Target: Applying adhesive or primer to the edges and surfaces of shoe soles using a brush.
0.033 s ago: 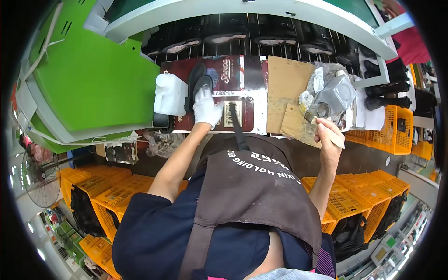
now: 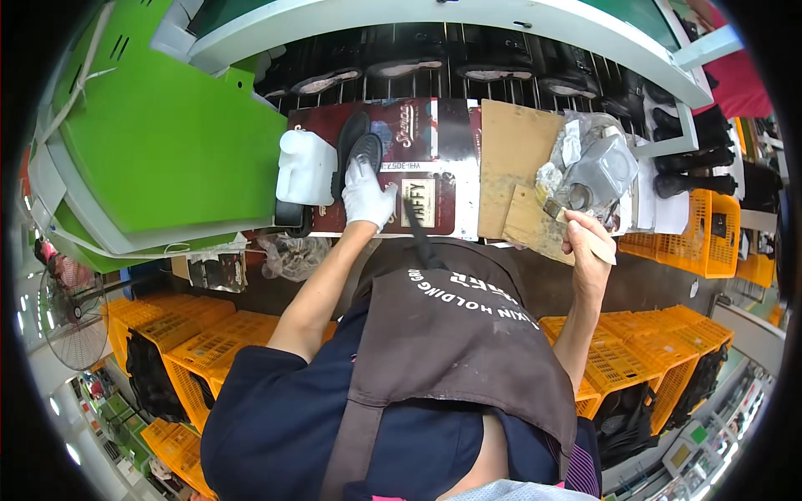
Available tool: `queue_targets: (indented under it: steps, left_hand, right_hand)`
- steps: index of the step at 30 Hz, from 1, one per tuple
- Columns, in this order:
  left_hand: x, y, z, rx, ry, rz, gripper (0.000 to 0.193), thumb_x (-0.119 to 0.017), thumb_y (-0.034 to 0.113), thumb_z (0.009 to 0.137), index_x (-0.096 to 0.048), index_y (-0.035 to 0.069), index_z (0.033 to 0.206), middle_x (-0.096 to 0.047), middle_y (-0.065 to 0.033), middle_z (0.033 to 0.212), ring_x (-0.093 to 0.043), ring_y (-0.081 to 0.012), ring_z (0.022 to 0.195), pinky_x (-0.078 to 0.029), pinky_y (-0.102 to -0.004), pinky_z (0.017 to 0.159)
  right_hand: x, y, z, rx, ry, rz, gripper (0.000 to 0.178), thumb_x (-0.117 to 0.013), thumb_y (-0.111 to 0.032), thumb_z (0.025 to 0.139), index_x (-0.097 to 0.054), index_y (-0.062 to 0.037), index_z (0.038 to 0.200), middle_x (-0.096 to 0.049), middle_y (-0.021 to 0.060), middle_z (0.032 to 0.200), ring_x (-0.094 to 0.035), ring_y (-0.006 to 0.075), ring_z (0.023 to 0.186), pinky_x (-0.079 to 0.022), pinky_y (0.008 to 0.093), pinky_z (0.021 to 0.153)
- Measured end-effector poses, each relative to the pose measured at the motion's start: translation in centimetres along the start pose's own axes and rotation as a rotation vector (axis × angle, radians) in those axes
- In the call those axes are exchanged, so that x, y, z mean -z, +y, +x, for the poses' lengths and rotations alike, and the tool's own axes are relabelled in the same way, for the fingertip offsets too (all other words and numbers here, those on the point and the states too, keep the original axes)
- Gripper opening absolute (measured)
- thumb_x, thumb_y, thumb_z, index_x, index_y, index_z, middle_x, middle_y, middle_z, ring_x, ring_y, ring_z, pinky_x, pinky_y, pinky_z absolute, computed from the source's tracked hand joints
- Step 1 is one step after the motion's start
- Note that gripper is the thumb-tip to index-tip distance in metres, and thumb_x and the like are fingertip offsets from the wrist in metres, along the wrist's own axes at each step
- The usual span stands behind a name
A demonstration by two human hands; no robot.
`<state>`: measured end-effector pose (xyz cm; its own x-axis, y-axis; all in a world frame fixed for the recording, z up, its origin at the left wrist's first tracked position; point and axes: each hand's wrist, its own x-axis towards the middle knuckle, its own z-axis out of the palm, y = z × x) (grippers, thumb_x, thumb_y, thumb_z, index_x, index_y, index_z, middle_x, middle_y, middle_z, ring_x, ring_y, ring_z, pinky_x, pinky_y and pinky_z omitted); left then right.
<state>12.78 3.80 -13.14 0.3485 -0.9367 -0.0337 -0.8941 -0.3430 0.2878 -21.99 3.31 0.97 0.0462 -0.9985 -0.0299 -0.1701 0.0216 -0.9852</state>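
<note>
Just left of your left hand (image 2: 368,195) stands a white plastic jug (image 2: 305,167), close enough that a swing of your elbow could tip it. That hand is gloved in white, and its fingers are closed over the near end of a black shoe sole (image 2: 359,154), which runs away from you beyond your knuckles, over the dark printed cardboard (image 2: 434,163) on the bench. A second sole seems to lie tight against its left side, so a loose grip could drag both together.

Between your hands sits a bare brown board (image 2: 514,154), smeared from use.

Your right hand (image 2: 585,242) is bare and pinches a small brush (image 2: 561,213) by its handle, bristles pointing up and left, well apart from the sole. Just beyond the bristles sits a grey glue pot (image 2: 597,175) among crumpled wrapping. A loaded brush carried across that gap could drip on the boards or your glove, and a knock from your wrist could upset the pot.
</note>
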Motion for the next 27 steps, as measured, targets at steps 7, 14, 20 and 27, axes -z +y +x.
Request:
queue_targets:
  steps: [7,14,20,27]
  left_hand:
    - [0.4,-0.1,-0.8,-0.013,0.018,0.234,0.087,-0.071,0.036,0.069,-0.030,-0.007,0.133,-0.035,-0.0252,0.136,-0.028,-0.0370,0.129,-0.030,-0.0457,0.100]
    - [0.9,-0.1,2.4,-0.050,-0.001,0.346,0.091,-0.077,0.025,0.062,-0.030,-0.005,0.134,-0.048,-0.0207,0.115,-0.040,-0.0345,0.117,-0.034,-0.0439,0.096]
    - [-0.9,0.0,2.1,-0.151,0.085,-0.064,0.083,-0.073,0.011,0.065,-0.029,-0.001,0.135,-0.047,-0.0202,0.104,-0.049,-0.0376,0.100,-0.043,-0.0409,0.085]
    - [-1.4,0.5,0.3,0.097,-0.204,-0.123,0.058,-0.064,0.021,0.071,-0.045,-0.004,0.120,-0.055,-0.0271,0.106,-0.054,-0.0413,0.100,-0.043,-0.0440,0.087]
  right_hand:
    - [-0.9,-0.6,0.3,-0.030,0.004,-0.078,0.017,-0.059,-0.007,0.086,-0.064,0.0048,0.097,-0.057,0.0012,0.070,-0.048,0.0060,0.057,-0.039,0.0191,0.053]
    - [0.4,1.5,0.2,-0.067,0.102,-0.040,0.015,-0.061,-0.007,0.085,-0.066,0.0014,0.096,-0.057,-0.0023,0.069,-0.047,0.0027,0.056,-0.037,0.0170,0.050]
    - [3.7,4.6,2.2,-0.023,0.321,-0.281,0.016,-0.062,-0.011,0.085,-0.067,-0.0004,0.095,-0.059,-0.0035,0.069,-0.049,0.0019,0.061,-0.040,0.0181,0.054]
    - [5.9,10.7,5.2,-0.026,0.405,-0.482,0.017,-0.065,-0.018,0.080,-0.068,-0.0028,0.088,-0.066,0.0077,0.071,-0.061,0.0118,0.063,-0.047,0.0252,0.060]
